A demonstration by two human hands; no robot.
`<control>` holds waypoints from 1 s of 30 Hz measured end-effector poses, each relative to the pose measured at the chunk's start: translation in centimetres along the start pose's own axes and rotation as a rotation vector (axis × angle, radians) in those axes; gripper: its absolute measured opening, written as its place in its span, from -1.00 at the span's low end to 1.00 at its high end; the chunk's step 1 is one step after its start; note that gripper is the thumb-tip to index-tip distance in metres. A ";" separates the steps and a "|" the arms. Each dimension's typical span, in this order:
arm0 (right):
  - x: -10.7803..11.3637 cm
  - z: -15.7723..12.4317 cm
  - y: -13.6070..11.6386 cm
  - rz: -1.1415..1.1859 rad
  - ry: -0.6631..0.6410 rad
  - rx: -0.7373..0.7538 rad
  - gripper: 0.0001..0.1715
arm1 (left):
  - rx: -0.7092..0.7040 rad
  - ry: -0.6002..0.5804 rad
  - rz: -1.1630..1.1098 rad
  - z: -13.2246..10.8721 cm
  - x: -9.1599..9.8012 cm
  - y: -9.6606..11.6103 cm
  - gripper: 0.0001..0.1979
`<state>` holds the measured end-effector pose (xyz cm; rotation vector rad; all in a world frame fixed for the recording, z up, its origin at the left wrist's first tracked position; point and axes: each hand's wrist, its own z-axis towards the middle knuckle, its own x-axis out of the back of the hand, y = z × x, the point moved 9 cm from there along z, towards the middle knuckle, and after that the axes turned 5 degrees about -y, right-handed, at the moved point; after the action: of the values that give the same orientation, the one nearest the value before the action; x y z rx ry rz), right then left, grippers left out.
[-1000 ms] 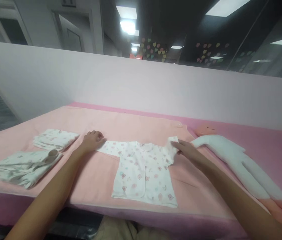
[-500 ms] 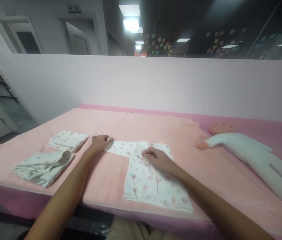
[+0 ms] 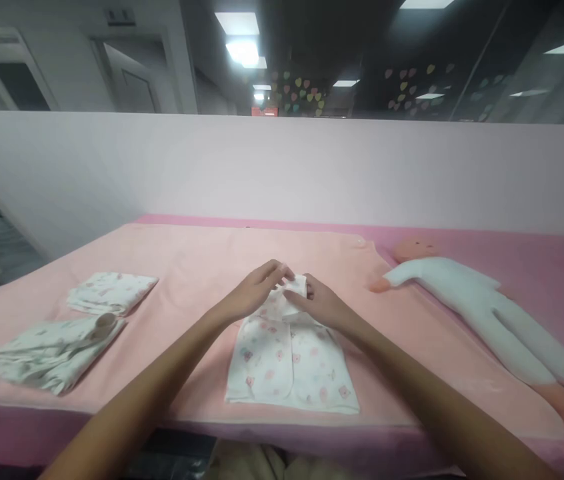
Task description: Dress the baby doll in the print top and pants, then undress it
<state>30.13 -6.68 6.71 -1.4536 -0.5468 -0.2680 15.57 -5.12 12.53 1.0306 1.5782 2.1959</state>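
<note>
A white baby shirt (image 3: pixel 262 363) with small pink animal prints lies flat before me, its hem toward the table's front edge. Its left-side sleeve is folded inward across the upper chest, near the collar. My left hand (image 3: pixel 265 285) rests over the collar area with fingers loosely stretched to the right, touching the cloth. From the other side, my right hand (image 3: pixel 323 303) pinches the folded sleeve's end between thumb and fingers. Both hands partly cover the shirt's shoulders.
Two folded printed garments lie at left: a white one (image 3: pixel 112 291) and a greenish-white one (image 3: pixel 47 353) in front of it. A doll in white clothing (image 3: pixel 467 293) lies at right. A pink sheet (image 3: pixel 187 253) covers the table; a white wall (image 3: pixel 282 167) stands behind.
My left hand has come rightward from the outstretched sleeve to the collar, and the sleeve now lies folded over the chest. My right hand has moved up slightly to the sleeve's end.
</note>
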 end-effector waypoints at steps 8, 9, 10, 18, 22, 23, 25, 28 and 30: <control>3.4 0.3 10.2 -0.147 0.149 -0.066 -0.54 | 0.070 0.028 0.698 -2.1 1.4 -10.6 -0.53; 3.4 0.3 10.9 -0.155 0.163 -0.053 -0.53 | 0.083 0.036 0.725 -2.3 1.5 -11.6 -0.53; 3.4 0.4 11.2 -0.148 0.174 -0.038 -0.51 | 0.094 0.052 0.738 -2.6 1.5 -12.3 -0.53; 3.6 0.0 10.2 -0.081 0.249 -0.002 -0.40 | 0.009 0.108 0.711 -3.0 1.2 -10.7 -0.48; 4.2 -0.3 10.8 -0.241 0.306 -0.050 -0.37 | -0.045 -0.071 0.732 -3.2 -0.5 -10.6 -0.43; 4.4 -0.4 11.1 -0.273 0.327 -0.072 -0.36 | -0.032 -0.104 0.736 -3.3 -0.8 -10.8 -0.42; 4.7 -0.7 11.4 -0.329 0.341 -0.115 -0.39 | 0.005 -0.130 0.737 -3.3 -0.8 -11.0 -0.40; 4.2 -0.6 11.2 -0.420 0.274 -0.134 -0.46 | -0.001 -0.128 0.727 -2.9 -0.8 -10.3 -0.40; 3.7 -0.4 10.9 -0.461 0.229 -0.123 -0.45 | -0.057 -0.102 0.725 -2.2 -1.0 -9.2 -0.48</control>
<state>38.76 -5.25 -0.83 -1.3779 -0.6820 -0.8339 12.98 -3.74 3.46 1.8859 1.1979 2.5249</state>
